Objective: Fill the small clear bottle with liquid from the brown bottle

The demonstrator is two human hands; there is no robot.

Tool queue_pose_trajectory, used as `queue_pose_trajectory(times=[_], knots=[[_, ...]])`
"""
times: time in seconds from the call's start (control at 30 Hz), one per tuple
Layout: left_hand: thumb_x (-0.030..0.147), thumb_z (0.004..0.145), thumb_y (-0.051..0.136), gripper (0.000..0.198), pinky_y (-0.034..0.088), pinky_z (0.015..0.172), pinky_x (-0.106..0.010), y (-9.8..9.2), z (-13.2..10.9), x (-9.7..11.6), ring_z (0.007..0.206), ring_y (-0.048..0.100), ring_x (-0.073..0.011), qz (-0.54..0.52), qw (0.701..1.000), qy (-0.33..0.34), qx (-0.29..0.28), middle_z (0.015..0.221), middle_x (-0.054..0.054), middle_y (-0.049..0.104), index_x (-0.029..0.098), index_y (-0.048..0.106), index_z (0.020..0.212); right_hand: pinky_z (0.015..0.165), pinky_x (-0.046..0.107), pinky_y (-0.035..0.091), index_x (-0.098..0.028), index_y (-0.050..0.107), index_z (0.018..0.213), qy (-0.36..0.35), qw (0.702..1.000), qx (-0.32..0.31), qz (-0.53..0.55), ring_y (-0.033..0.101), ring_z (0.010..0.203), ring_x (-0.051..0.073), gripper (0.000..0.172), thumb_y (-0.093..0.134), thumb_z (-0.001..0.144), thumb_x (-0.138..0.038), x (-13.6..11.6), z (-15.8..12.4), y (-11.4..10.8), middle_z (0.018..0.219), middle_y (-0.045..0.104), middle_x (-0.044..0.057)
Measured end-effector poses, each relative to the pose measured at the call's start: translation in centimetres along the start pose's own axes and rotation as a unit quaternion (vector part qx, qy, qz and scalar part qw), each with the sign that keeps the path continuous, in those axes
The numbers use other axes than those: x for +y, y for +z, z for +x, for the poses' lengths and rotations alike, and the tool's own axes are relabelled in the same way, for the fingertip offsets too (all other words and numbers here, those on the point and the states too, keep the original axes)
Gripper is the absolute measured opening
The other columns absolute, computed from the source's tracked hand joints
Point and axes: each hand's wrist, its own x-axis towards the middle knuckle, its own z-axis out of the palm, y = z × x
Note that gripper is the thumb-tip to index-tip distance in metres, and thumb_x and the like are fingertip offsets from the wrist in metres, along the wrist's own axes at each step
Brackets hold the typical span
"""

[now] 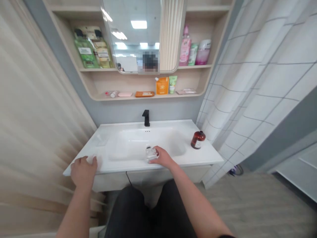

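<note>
My right hand [162, 157] grips a small clear, squarish container [150, 153] between thumb and fingers, over the front part of the white sink basin [127, 150]. At the left front corner of the countertop is my left hand [84, 170], with its fingers curled around something whitish and translucent [92, 159], too blurred to name. A brown bottle [198, 140] with a white label and no cap on its neck stands on the right side of the counter. Behind the basin rises a black faucet [146, 118].
Above hangs a mirror cabinet [133, 39] with shelves. Green and yellow bottles [92, 51] stand at left, pink bottles [185, 49] at right. An orange pouch [162, 86] and a green tube [172, 84] share the lower shelf. Curtains [32, 115] flank the left side; a tiled curtain [250, 89] hangs right.
</note>
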Motion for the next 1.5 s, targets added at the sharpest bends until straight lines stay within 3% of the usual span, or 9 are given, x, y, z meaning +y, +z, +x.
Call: queue_pose_trajectory(times=[0.1,0.17,0.33,0.53,0.7,0.9,1.17,1.37,1.5], knots=[[0.049,0.1,0.056,0.048,0.042,0.122,-0.057,-0.4,-0.6,3.0,0.136,0.058,-0.0404,-0.092,0.995,0.04,0.023,0.133,-0.019,0.067,0.014,0.067,0.132,0.078,0.032,0.05,-0.026,0.07,0.114,0.01,1.0,-0.003,0.0,0.065,0.086,0.021,0.07,0.107,0.059,-0.048,-0.1,0.0,0.0,0.1,0.073,-0.001],[0.042,0.097,0.061,0.041,0.047,0.12,-0.055,-0.1,-1.5,6.4,0.134,0.06,-0.0375,-0.2,0.974,0.1,-0.027,0.132,-0.017,0.069,0.017,0.066,0.129,0.079,0.032,0.05,-0.026,0.07,0.114,0.007,1.0,-0.005,0.006,0.065,0.088,0.022,0.07,0.107,0.059,-0.048,0.0,0.1,0.0,0.101,0.073,0.0],[0.042,0.076,0.089,0.079,0.056,0.11,-0.051,2.9,-5.7,16.3,0.14,0.064,-0.0354,-0.462,0.817,0.15,-0.311,0.154,-0.018,0.063,0.025,0.059,0.147,0.08,0.032,0.051,-0.025,0.069,0.119,-0.012,1.0,-0.004,0.017,0.066,0.088,0.021,0.074,0.106,0.059,-0.048,0.5,0.2,0.1,0.102,0.074,0.0],[0.041,0.065,0.1,0.08,0.059,0.103,-0.048,6.1,-7.3,22.2,0.12,0.074,-0.0317,-0.54,0.719,0.129,-0.418,0.13,-0.014,0.076,0.022,0.065,0.134,0.08,0.032,0.052,-0.024,0.069,0.116,-0.007,1.0,0.013,0.015,0.067,0.087,0.021,0.064,0.102,0.064,-0.042,0.1,0.3,0.0,0.099,0.074,0.0],[0.039,0.062,0.099,0.068,0.062,0.087,-0.038,6.3,-6.4,23.0,0.105,0.075,-0.0255,-0.55,0.711,0.122,-0.42,0.112,-0.006,0.077,0.022,0.066,0.119,0.09,0.038,0.058,-0.025,0.068,0.128,-0.012,0.999,0.022,0.045,0.072,0.099,0.025,0.076,0.103,0.063,-0.041,0.2,0.5,0.4,0.114,0.076,0.005],[0.037,0.064,0.095,0.064,0.061,0.085,-0.035,6.1,-5.4,22.3,0.106,0.075,-0.0249,-0.548,0.737,0.115,-0.379,0.111,-0.006,0.077,0.022,0.064,0.117,0.104,0.046,0.059,-0.03,0.052,0.16,-0.007,0.996,0.016,0.087,0.07,0.124,0.03,0.114,0.106,0.06,-0.041,1.0,0.6,0.6,0.143,0.068,0.014],[0.049,0.062,0.097,0.068,0.06,0.088,-0.037,7.3,-4.2,21.0,0.112,0.074,-0.0277,-0.551,0.776,0.042,-0.305,0.116,-0.009,0.077,0.021,0.064,0.114,0.097,0.045,0.062,-0.026,0.067,0.139,0.031,0.993,0.083,0.073,0.073,0.117,0.028,0.056,0.082,0.087,-0.042,0.9,0.9,0.4,0.14,0.072,0.014],[0.05,0.058,0.101,0.069,0.061,0.093,-0.042,7.5,-4.0,20.8,0.109,0.075,-0.029,-0.599,0.74,0.007,-0.306,0.111,-0.008,0.079,0.021,0.067,0.111,0.088,0.043,0.06,-0.023,0.071,0.116,-0.047,0.966,0.247,-0.054,0.073,0.103,0.029,0.032,0.074,0.095,-0.047,-0.4,-3.6,-2.4,0.115,0.076,0.011],[0.047,0.056,0.102,0.068,0.06,0.094,-0.043,7.7,-4.0,20.8,0.108,0.075,-0.03,-0.612,0.732,-0.013,-0.299,0.11,-0.007,0.079,0.021,0.07,0.11,0.087,0.043,0.056,-0.023,0.06,0.098,0.019,0.864,0.471,-0.175,0.063,0.088,0.025,0.039,0.076,0.093,-0.058,1.7,-8.9,-9.3,0.094,0.065,0.004]])
